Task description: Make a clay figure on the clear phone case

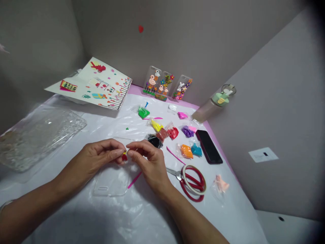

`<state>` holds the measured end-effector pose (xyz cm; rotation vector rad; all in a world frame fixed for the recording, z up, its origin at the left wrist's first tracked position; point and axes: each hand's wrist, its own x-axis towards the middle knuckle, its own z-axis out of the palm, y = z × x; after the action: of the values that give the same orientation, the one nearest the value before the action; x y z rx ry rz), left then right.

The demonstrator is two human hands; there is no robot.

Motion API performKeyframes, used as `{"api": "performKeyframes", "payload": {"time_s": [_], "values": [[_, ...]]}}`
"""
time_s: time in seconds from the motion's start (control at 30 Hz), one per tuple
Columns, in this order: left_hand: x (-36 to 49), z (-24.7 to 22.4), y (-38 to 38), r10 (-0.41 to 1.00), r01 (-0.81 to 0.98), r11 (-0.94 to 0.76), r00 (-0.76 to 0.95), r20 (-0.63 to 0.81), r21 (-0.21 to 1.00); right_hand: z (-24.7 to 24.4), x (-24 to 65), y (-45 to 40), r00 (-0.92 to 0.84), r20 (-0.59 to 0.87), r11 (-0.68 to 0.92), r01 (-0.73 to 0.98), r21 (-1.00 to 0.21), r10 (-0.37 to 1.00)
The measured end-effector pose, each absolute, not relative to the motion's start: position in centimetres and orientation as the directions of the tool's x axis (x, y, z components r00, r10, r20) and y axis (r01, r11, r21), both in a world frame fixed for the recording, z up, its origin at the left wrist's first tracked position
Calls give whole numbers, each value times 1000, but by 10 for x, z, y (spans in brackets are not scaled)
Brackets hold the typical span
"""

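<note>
My left hand (105,154) pinches a small red and yellow clay piece (124,156) between thumb and fingers. Right beside it, my right hand (149,159) has its thumb and index finger pressed together near the piece; anything between those fingertips is too small to make out. Under both hands a clear phone case (111,184) lies flat on the white sheet, its upper part partly hidden. A pink tool (134,180) rests just right of the case. Black clay (154,140) in a wrapper sits behind my right hand.
Bags of coloured clay, such as green (144,112) and orange (187,151), lie beyond my hands. Red-handled scissors (176,173), a tape roll (185,179) and a phone (209,147) are rightward. Decorated cases (152,81) and a bottle (207,110) stand behind; a clear tray (50,135) is left.
</note>
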<state>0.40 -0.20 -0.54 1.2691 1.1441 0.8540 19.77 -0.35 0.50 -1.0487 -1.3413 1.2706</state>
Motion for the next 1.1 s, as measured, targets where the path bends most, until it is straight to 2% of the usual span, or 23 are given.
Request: {"api": "performKeyframes", "payload": {"time_s": [0.3,0.47,0.77,0.97,1.1], "values": [[1,-13,-3,943,175,140,276,-185,975,4,197,-6,-158,162,170,38,-985,974],[2,-13,-1,945,134,153,269,-184,979,6,198,-6,-144,179,190,70,-979,973],[7,-4,-2,959,21,181,219,-181,983,5,199,2,-205,-108,-139,-144,-980,973],[7,0,-6,980,245,24,183,-71,969,6,200,3,-230,-143,-179,-142,-974,963],[7,3,-6,984,272,5,171,-54,962,6,200,3,-234,-144,-179,-135,-975,962]]}}
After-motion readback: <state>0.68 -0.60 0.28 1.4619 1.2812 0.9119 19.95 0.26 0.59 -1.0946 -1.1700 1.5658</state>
